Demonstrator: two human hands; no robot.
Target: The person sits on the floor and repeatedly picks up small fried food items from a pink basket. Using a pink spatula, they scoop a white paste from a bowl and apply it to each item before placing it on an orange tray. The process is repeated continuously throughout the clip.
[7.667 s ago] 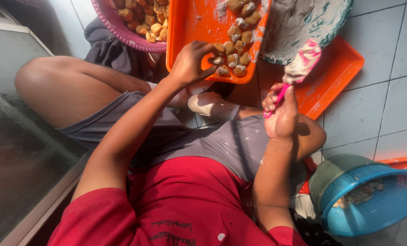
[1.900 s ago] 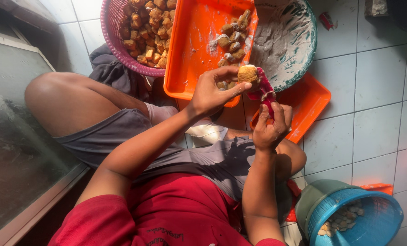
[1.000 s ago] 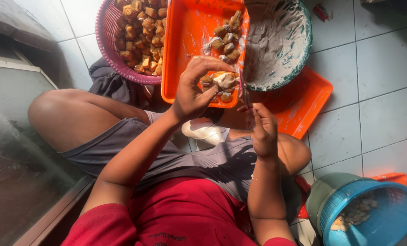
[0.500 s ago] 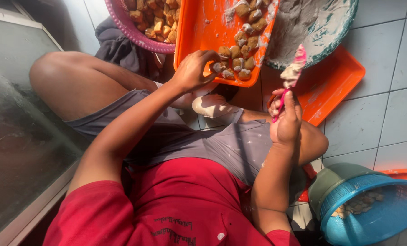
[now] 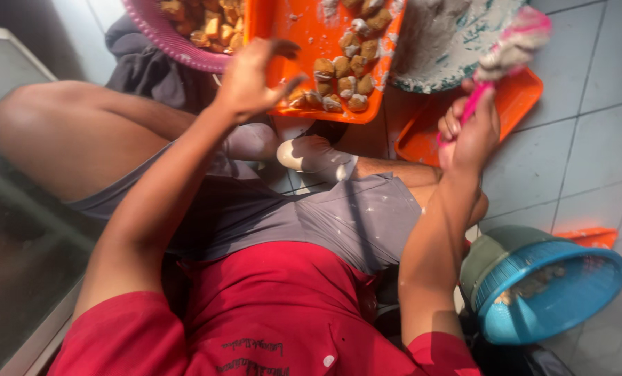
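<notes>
Evidently the view had swung down and left since half a second earlier, so the trays sat higher in frame; the work itself had shifted little. The left hand (image 5: 255, 80) was lifted off the pile of pale brown pieces (image 5: 342, 83) on the orange tray (image 5: 304, 42), whereas half a second back it had lain on them. Its fingers were spread wide and curled slightly, holding nothing that could be made out. A second earlier that hand had gripped one piece; none showed in it at this moment, so the piece appeared to have been put down, most likely back on the tray.

Right hand (image 5: 472, 129) was closed in a fist round the pink handle of the spatula (image 5: 509, 49), as it had been before. Spatula position: raised over the near rim of the round basin (image 5: 436, 49) of pale paste, above the second orange tray (image 5: 506, 104). Long axis ran diagonally, handle end low and toward the person, blade end up and to the right, away from the body. Blade was coated with pale paste.

Judgement: one piece had been finished and the free hand was between pieces.

Purple basket (image 5: 179, 42) of fried pieces lay left of the tray; blue basket (image 5: 547, 289) near the right elbow.
</notes>
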